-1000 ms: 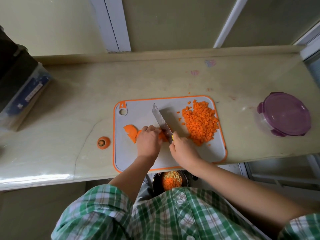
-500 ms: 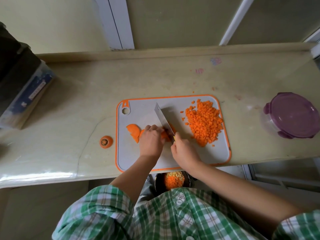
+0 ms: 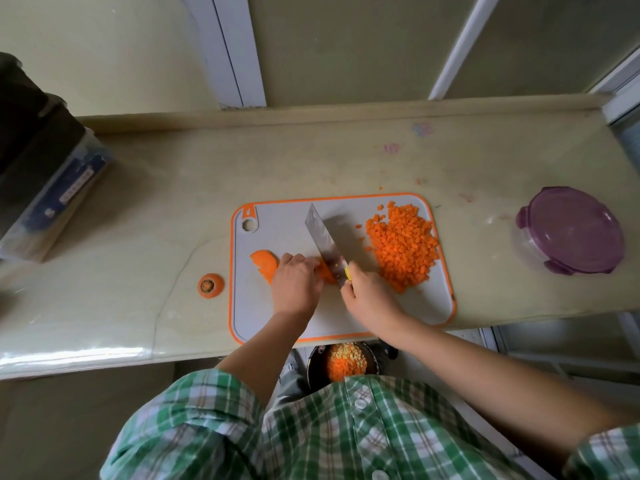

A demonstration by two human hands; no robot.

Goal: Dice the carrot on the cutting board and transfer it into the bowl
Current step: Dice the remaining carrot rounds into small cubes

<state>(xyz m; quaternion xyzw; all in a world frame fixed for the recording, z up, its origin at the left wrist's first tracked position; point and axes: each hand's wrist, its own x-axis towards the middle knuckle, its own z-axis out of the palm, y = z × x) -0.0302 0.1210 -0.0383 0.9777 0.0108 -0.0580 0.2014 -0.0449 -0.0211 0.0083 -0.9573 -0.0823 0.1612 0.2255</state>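
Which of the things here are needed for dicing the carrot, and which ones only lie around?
In use: cutting board, knife in the right hand, carrot slices under the left hand, diced carrot pile, dark bowl below the counter edge.
Lying about: carrot stub, purple-lidded container, clear box at far left.

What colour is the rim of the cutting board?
Orange, around a pale grey cutting board; it shows in the head view, the only one.
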